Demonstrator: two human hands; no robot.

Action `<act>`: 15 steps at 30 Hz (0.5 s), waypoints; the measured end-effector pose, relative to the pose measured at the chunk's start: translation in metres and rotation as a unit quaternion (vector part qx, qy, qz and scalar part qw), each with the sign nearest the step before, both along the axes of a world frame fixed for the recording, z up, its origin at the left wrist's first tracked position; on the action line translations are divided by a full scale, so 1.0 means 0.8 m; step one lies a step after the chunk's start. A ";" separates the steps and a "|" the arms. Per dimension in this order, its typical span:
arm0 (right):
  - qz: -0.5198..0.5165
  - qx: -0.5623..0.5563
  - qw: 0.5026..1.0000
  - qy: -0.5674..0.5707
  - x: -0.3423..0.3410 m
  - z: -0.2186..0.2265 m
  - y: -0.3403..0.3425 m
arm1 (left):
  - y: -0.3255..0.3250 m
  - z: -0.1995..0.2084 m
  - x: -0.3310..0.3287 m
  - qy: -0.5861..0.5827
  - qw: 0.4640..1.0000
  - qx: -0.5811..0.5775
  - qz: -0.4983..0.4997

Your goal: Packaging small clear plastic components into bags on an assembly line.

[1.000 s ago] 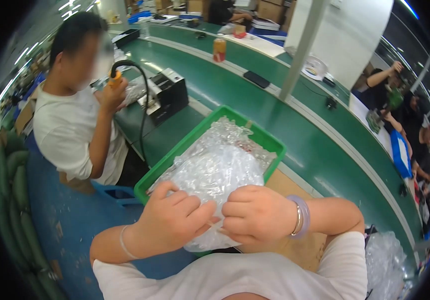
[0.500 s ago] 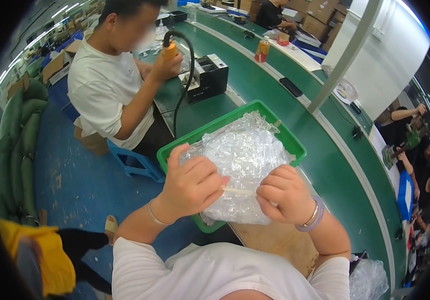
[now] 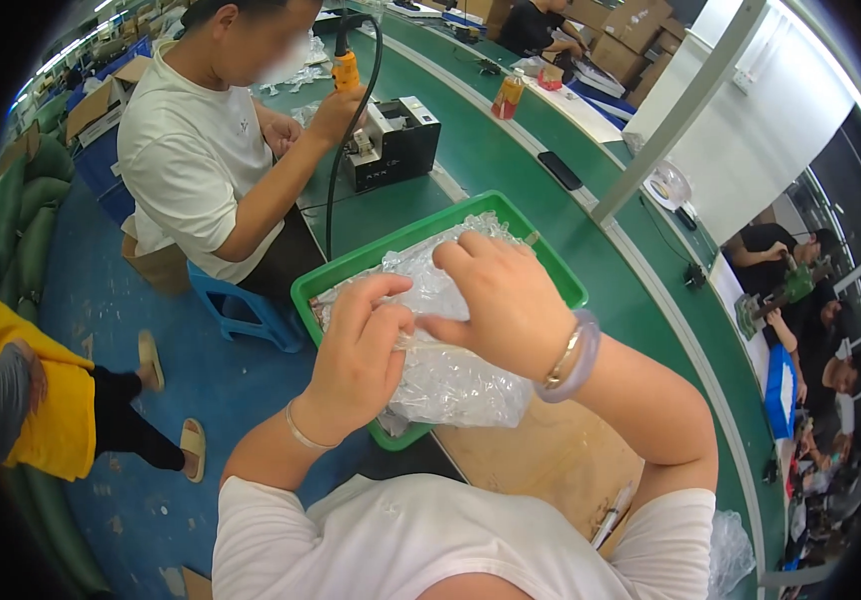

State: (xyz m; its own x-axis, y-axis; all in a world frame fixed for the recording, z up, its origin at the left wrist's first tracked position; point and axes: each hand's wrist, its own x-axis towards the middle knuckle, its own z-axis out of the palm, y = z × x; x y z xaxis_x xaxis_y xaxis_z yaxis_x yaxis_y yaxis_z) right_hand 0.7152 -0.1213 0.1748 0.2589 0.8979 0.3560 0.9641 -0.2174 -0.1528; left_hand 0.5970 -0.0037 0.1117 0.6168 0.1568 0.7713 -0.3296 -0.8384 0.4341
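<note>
My left hand (image 3: 356,345) is closed in a pinch at the near left of a green tray (image 3: 581,292). A thin pale strip (image 3: 425,343) sticks out from its fingertips toward the right; its exact kind is unclear. Over the tray's middle, my right hand (image 3: 511,305) has its thumb and forefinger spread apart, and nothing shows between them. Its other fingers are partly hidden. A heap of clear, crinkled plastic bags or wrapping (image 3: 461,390) fills the tray beneath both hands.
A brown board (image 3: 541,455) with a pen-like tool (image 3: 611,512) lies by my right arm. At the far left a co-worker (image 3: 196,150) holds an orange corded tool (image 3: 347,72) beside a black machine (image 3: 396,145). A phone (image 3: 559,170) and bottle (image 3: 508,95) stand beyond.
My right hand has let go of the strip's right end, moved up and left over the tray, and spread its fingers. My left hand stays pinched. The view has shifted slightly.
</note>
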 end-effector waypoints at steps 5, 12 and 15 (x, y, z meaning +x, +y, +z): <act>-0.059 -0.003 0.998 -0.012 0.001 0.010 -0.002 | -0.001 0.002 0.005 -0.031 0.998 0.023 0.050; -0.060 -0.022 0.998 0.011 0.034 0.014 -0.036 | 0.019 0.003 0.007 0.035 0.989 0.143 -0.032; -0.061 0.030 0.997 -0.037 0.029 0.005 -0.040 | 0.018 0.021 0.008 0.064 0.986 0.130 -0.082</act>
